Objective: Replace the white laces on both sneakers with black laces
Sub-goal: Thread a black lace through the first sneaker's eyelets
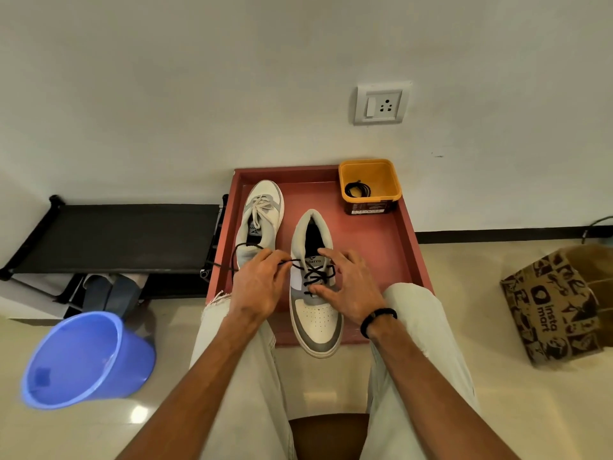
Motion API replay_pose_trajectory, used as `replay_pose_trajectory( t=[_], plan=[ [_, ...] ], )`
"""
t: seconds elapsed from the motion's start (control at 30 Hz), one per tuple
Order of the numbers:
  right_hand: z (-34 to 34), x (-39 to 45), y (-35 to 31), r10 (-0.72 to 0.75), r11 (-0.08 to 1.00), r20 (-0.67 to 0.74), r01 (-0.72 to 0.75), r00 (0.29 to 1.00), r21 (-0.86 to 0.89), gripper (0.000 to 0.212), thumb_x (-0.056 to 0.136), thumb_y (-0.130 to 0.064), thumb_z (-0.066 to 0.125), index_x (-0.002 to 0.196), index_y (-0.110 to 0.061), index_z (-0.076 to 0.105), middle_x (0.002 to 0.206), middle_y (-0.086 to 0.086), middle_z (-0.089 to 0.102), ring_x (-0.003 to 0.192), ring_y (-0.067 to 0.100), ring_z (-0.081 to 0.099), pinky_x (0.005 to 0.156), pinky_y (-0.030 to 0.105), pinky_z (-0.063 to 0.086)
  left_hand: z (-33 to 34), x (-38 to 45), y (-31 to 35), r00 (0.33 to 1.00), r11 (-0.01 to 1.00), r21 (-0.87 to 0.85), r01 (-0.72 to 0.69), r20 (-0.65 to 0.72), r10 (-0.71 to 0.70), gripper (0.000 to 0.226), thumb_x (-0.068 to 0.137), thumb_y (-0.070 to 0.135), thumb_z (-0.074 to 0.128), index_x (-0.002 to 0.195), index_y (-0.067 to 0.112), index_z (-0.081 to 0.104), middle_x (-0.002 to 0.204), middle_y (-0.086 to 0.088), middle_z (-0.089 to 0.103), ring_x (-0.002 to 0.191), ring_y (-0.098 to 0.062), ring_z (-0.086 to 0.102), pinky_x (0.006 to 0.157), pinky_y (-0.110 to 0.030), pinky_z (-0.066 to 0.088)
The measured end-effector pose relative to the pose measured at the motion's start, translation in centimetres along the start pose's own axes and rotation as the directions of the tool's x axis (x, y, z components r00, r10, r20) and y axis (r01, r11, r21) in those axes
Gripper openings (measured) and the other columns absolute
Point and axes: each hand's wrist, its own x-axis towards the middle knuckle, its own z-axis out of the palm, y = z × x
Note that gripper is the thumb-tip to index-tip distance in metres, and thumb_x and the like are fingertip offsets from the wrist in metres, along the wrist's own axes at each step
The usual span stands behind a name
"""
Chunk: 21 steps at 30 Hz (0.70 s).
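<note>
White wall and pale tiled floor behind; red tray (406, 224) sits on the floor against the wall and is the reference for everything. Near sneaker (316, 323) lies toe toward the person, over the tray's near edge, with black lace (315, 277) crossed through the lower eyelets, upper ones not yet filled. Left hand (257, 287) pinches one free run of that lace just left of the tongue; slack loops out over the tray's left edge. Right hand (351, 287) rests on the sneaker's right side, fingers spread and relaxed, bracing it, not gripping anything. Second sneaker (262, 214) sits at the tray's far left, white lace (260, 205) untouched. Spare black lace (356, 189) is coiled in the yellow tub (391, 174) at the tray's far right corner. Judgement: roughly mid-lacing on shoe one, second shoe untouched. To do this step well: keep the right hand pinning the upper so the eyelet row doesn't shift, pull slack through evenly before the next cross, feed the aglet straight into the next eyelet, check both ends stay equal length. Risk: the loose loop could snag on the tray rim.
</note>
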Motion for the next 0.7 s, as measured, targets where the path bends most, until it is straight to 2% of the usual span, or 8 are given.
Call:
replay_pose_trajectory(
  t=[0.13,0.3,0.43,0.5,0.57,0.63,0.7],
  plan=[
    [0.0,0.1,0.1,0.008,1.000,-0.001,-0.008,1.000,0.026,0.073,0.080,-0.044,0.083,0.143,-0.041,0.047,0.127,-0.004,0.047,0.123,0.019,0.046,0.107,0.041,0.047,-0.2,0.0,0.0,0.988,0.991,-0.096,0.093,-0.117,-0.104,0.016,0.104,0.033,0.057,0.115,0.022,0.063,0.105,0.005,0.069,0.084,-0.010,0.064,0.070,-0.034,0.059],
    [0.1,0.0,0.2,0.006,1.000,0.004,-0.006,1.000,0.023,0.071,0.080,-0.045,0.082,0.141,-0.042,0.048,0.123,-0.006,0.046,0.122,0.020,0.047,0.106,0.043,0.048,-0.4,0.6,-0.5,0.930,0.947,-0.231,0.222,-0.243,-0.277,0.022,0.106,0.035,0.053,0.119,0.019,0.058,0.105,0.000,0.072,0.082,-0.010,0.067,0.065,-0.027,0.059],
    [0.1,0.0,0.2,0.008,1.000,-0.002,-0.008,1.000,0.023,0.071,0.080,-0.045,0.083,0.142,-0.041,0.048,0.122,-0.008,0.045,0.121,0.020,0.047,0.106,0.043,0.048,-0.3,0.6,-0.4,0.917,0.933,-0.261,0.247,-0.249,-0.313,0.024,0.105,0.035,0.056,0.122,0.019,0.057,0.111,-0.002,0.073,0.091,-0.016,0.072,0.069,-0.029,0.061],
    [0.1,0.0,0.2,0.013,1.000,-0.005,-0.012,1.000,0.025,0.072,0.079,-0.045,0.083,0.142,-0.042,0.047,0.124,-0.007,0.046,0.121,0.020,0.047,0.105,0.043,0.048,-0.6,0.5,0.0,0.920,0.917,-0.299,0.265,-0.205,-0.333,0.030,0.102,0.033,0.061,0.128,0.022,0.051,0.115,0.002,0.072,0.094,-0.013,0.071,0.072,-0.029,0.061],
    [0.1,-0.1,0.1,0.020,0.999,-0.004,-0.020,1.000,0.033,0.073,0.079,-0.045,0.084,0.142,-0.043,0.047,0.124,-0.007,0.047,0.120,0.020,0.048,0.105,0.043,0.049,-0.9,0.2,0.4,0.951,0.930,-0.285,0.231,-0.135,-0.277,0.037,0.100,0.033,0.066,0.130,0.025,0.045,0.110,0.011,0.066,0.091,-0.007,0.068,0.073,-0.024,0.058],
    [0.1,-0.1,0.0,0.023,0.999,-0.004,-0.023,1.000,0.043,0.074,0.079,-0.043,0.084,0.143,-0.043,0.047,0.122,-0.008,0.046,0.120,0.020,0.049,0.104,0.043,0.050,-0.7,-0.4,0.7,0.986,0.979,-0.149,0.140,-0.068,-0.151,0.034,0.099,0.035,0.067,0.125,0.028,0.047,0.105,0.019,0.062,0.085,-0.003,0.064,0.071,-0.021,0.053],
    [0.2,-0.2,-0.1,0.021,0.998,-0.009,-0.021,1.000,0.052,0.075,0.079,-0.041,0.084,0.144,-0.043,0.046,0.122,-0.008,0.045,0.119,0.020,0.050,0.104,0.043,0.050,-0.2,-0.7,0.6,0.999,0.999,0.001,0.044,0.012,-0.044,0.022,0.100,0.041,0.064,0.115,0.031,0.051,0.101,0.018,0.065,0.079,-0.006,0.064,0.068,-0.027,0.055]
  ],
)
